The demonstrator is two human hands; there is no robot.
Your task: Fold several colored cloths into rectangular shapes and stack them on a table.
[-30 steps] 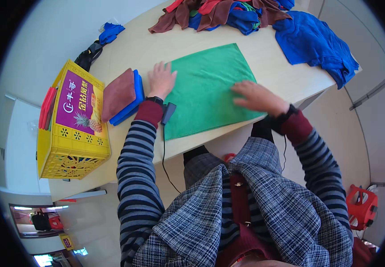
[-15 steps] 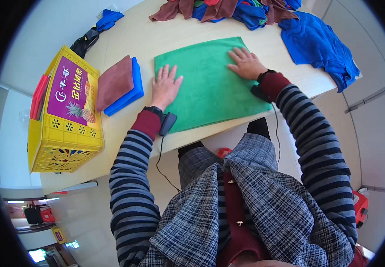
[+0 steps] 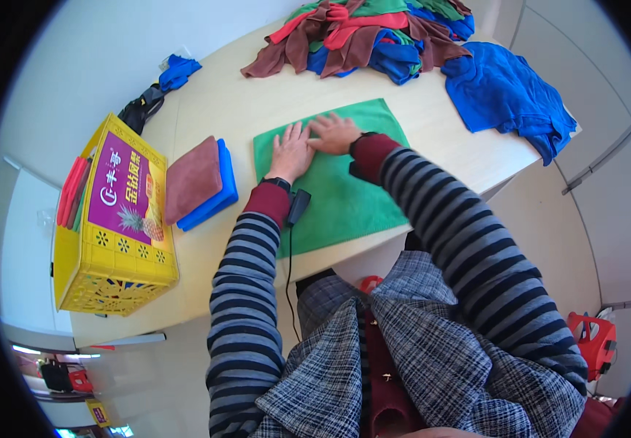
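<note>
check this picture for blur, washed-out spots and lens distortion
Head view: right hand looks slightly motion-blurred, left hand crisper; head view: small lights at lower left look washed out; head view: fisheye bows the table edges, with black corners around.

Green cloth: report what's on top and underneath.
The left hand is on the green cloth, the right hand over it. The table is underneath; what the cloth covers is hidden.

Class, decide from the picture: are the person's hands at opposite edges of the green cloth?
No: the left hand and right hand are close together over the green cloth.
</note>
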